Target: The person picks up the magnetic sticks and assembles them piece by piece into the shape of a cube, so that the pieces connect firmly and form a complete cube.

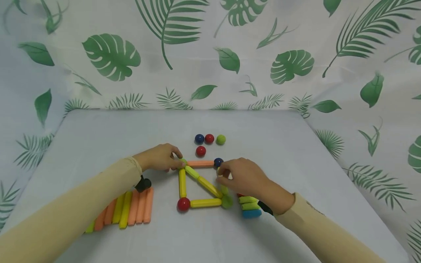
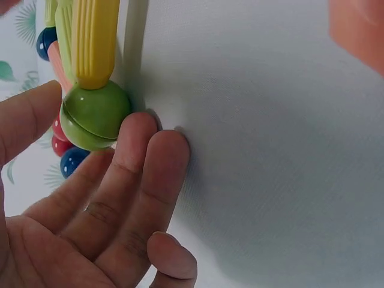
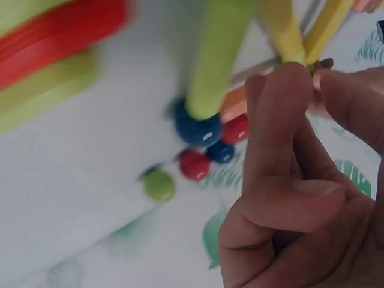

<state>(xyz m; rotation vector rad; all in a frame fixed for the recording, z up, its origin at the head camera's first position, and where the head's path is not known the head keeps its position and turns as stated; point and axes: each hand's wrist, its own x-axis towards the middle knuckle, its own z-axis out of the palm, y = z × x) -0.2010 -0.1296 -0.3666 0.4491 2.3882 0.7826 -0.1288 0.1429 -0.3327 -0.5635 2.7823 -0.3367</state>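
On the table lies a four-sided frame of coloured sticks and balls. Its corners are a green ball (image 1: 183, 161), a blue ball (image 1: 218, 163), a red ball (image 1: 183, 204) and another green ball (image 1: 227, 201). Yellow sticks (image 1: 206, 203) form the left and front sides, an orange stick (image 1: 201, 164) the back. A light green stick (image 1: 192, 172) and a yellow one run diagonally. My left hand (image 1: 162, 157) holds the back-left green ball (image 2: 96, 114) between thumb and fingers. Above the right side, my right hand (image 1: 245, 177) hovers with loosely bent fingers and nothing between them, partly covering that side.
Behind the frame sit several loose balls, among them a red ball (image 1: 201, 151) and a green ball (image 1: 221, 139). A row of orange, yellow and green sticks (image 1: 133, 208) lies at left, partly under my left forearm. More sticks, including a blue stick (image 1: 251, 213), lie by my right wrist.
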